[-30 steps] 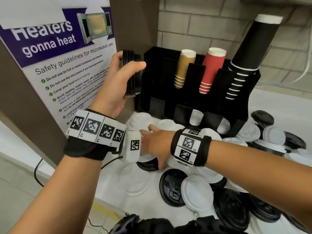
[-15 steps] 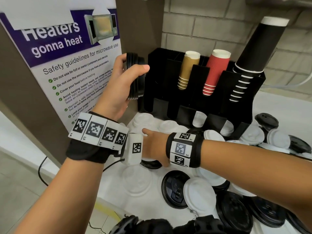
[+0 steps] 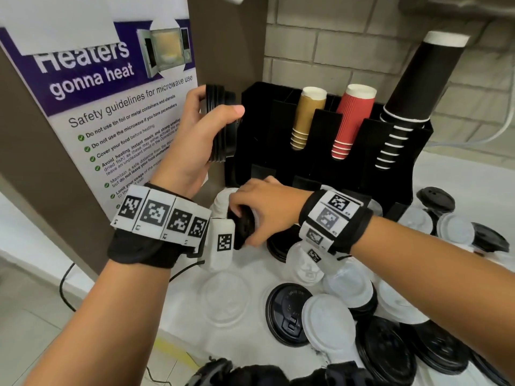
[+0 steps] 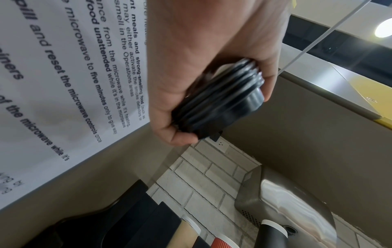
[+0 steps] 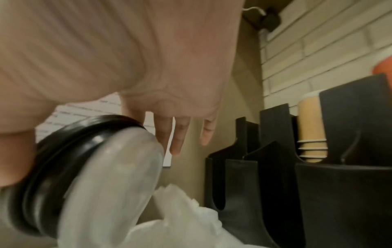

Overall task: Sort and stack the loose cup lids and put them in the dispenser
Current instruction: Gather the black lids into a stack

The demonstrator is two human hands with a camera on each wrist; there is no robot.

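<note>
Black plastic: we hold a nested stack of black lids (image 3: 221, 126) on edge in our left hand (image 3: 195, 137), thumb over the front, fingers curled behind, raised beside the dispenser (image 3: 312, 162). Our right hand (image 3: 264, 210) pinches a single black lid (image 3: 243, 227) tilted up off the counter, thumb and fingers on its rim; a translucent lid appears to cling to it in the wrist view. Loose black and white lids (image 3: 342, 310) litter the white counter (image 3: 184, 316) before the dispenser.
</note>
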